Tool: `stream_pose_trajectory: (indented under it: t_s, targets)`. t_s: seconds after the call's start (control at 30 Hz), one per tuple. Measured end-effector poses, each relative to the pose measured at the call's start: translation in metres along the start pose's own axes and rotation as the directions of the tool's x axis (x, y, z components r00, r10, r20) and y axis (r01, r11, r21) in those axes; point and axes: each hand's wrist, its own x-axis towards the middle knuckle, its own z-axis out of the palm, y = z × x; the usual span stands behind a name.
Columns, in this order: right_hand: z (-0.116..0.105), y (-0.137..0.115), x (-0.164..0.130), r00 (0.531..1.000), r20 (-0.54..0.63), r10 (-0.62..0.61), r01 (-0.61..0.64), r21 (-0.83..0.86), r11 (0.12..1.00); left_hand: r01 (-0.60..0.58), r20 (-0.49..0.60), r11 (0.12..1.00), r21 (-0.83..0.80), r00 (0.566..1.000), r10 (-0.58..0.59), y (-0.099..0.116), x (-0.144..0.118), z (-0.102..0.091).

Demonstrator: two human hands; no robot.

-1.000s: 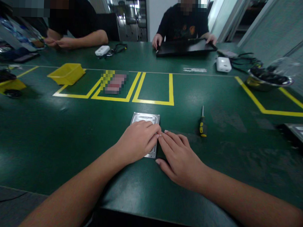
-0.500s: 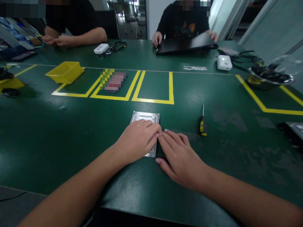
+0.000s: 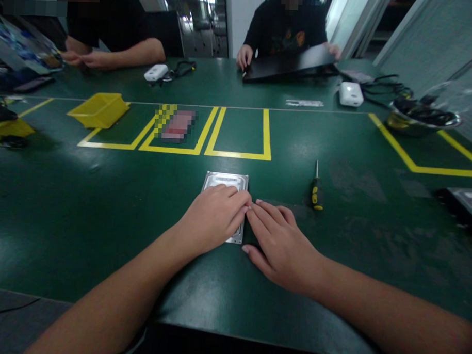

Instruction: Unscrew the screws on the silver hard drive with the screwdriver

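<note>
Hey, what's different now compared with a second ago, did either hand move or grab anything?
Nothing taken hold of or let go. The left hand lies flat on the hard drive as before, the right hand flat on the table beside it. Across the table, a person has tilted the black laptop further up. The screwdriver has not moved.

Bare green table (image 3: 103, 208) left of the hard drive (image 3: 225, 181); screwdriver (image 3: 316, 192) seemingly well right.
</note>
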Motion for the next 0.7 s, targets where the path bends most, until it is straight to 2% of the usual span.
stream_pose_trajectory:
  t_s: [0.7]
  targets:
    - [0.0002, 0.0004, -0.002, 1.0, -0.016, 0.001, -0.001, 0.011, 1.0, -0.005, -0.02, 0.999, -0.051, 1.0, 0.004, -0.0017, 0.0001, 0.0002]
